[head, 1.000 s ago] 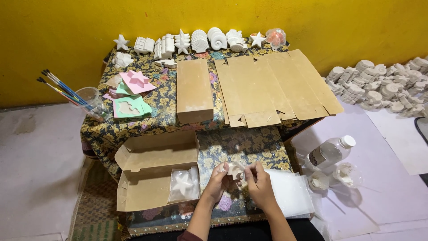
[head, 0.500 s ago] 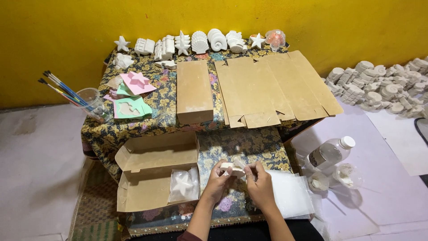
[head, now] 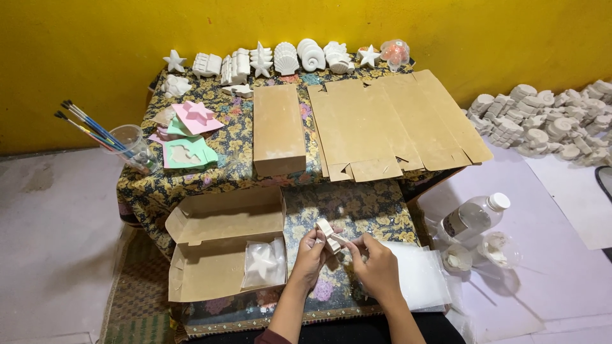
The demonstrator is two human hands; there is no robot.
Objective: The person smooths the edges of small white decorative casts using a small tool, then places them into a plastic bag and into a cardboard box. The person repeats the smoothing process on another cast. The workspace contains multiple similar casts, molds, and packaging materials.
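My left hand (head: 310, 255) and my right hand (head: 376, 267) together hold a small white plaster figure (head: 328, 234) just above the patterned table (head: 357, 204), near its front edge. The left fingers grip the figure's lower side; the right fingers pinch it from the right. To the left lies an open cardboard box (head: 217, 245) with a bagged white plaster star (head: 263, 262) inside. A stack of clear plastic bags (head: 417, 274) lies under and to the right of my right hand.
A closed cardboard box (head: 278, 129) and flat box blanks (head: 395, 124) lie mid-table. White plaster figures (head: 280, 58) line the back edge. Pink and green moulds (head: 188, 134) and a cup of brushes (head: 127, 145) sit left. A plastic bottle (head: 475, 216) and a plaster pile (head: 548, 121) are right.
The hands shifted slightly right and turned the small plaster figure between the fingers. Everything else stays in place.
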